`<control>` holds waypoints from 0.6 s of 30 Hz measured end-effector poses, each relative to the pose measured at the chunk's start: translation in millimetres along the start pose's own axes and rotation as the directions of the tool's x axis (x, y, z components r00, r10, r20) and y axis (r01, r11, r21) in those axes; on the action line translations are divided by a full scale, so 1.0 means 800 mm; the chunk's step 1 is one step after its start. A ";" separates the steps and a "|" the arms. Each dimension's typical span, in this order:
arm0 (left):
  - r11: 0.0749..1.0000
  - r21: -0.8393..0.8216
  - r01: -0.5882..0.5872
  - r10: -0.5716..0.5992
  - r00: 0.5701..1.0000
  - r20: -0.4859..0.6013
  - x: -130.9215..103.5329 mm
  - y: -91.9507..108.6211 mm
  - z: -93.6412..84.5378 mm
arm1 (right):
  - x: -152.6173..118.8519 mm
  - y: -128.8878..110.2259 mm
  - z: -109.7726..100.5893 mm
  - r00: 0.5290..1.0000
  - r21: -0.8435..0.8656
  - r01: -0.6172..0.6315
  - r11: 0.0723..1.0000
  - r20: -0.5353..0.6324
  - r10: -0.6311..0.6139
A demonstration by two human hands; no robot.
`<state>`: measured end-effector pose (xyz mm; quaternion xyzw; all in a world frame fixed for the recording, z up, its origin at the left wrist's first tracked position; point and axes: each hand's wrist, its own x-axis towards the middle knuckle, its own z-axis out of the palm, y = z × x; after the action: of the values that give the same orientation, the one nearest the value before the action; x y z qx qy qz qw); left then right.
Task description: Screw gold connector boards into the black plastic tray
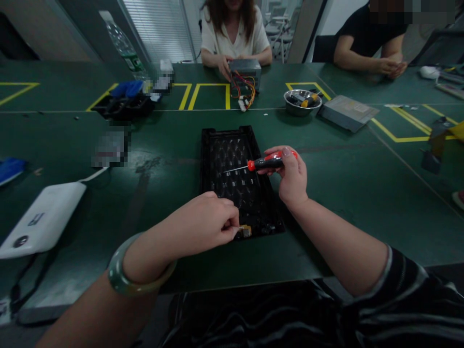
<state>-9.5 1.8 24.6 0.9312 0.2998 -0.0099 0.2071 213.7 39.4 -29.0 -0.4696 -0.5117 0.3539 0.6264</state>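
A black rectangular panel with a patterned inner face [232, 154] lies on the green table in front of me. Over its near left edge, my left hand [217, 220] pinches at a small yellowish-brown part [245, 231] near the panel's bottom end. My right hand [292, 176] is wrapped round a red and black screwdriver [268, 162] above the panel's right side. The screwdriver's thin shaft points left over the panel, and whether its tip touches the surface I cannot tell.
A white device [43, 220] with cables lies at left. Farther back are a black tray [123, 106], a bottle [125, 48], a metal bowl of tools [302, 102] and a flat metal box [348, 113]. Across the table, a person holds a power supply [245, 72]; another sits at right.
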 end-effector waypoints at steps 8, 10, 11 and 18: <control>1.000 0.002 0.018 -0.018 1.000 0.001 0.001 0.002 -0.001 | 0.002 0.004 0.000 0.997 0.095 0.070 0.993 -0.039 -0.066; 1.000 0.015 0.026 -0.026 1.000 -0.001 0.001 0.003 0.000 | 0.004 0.006 0.000 0.996 0.134 0.086 0.987 -0.050 -0.080; 0.999 0.022 0.026 -0.026 1.000 -0.003 0.000 0.004 0.000 | 0.004 0.007 0.000 0.995 0.153 0.095 0.984 -0.052 -0.088; 0.999 0.041 0.003 -0.002 1.000 -0.010 -0.001 0.002 0.001 | 0.005 0.008 0.000 0.995 0.156 0.099 0.983 -0.045 -0.093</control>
<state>-9.2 -0.1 24.5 0.9349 0.3018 -0.0116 0.1864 215.0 44.9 -34.3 -0.3997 -0.4922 0.3540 0.6875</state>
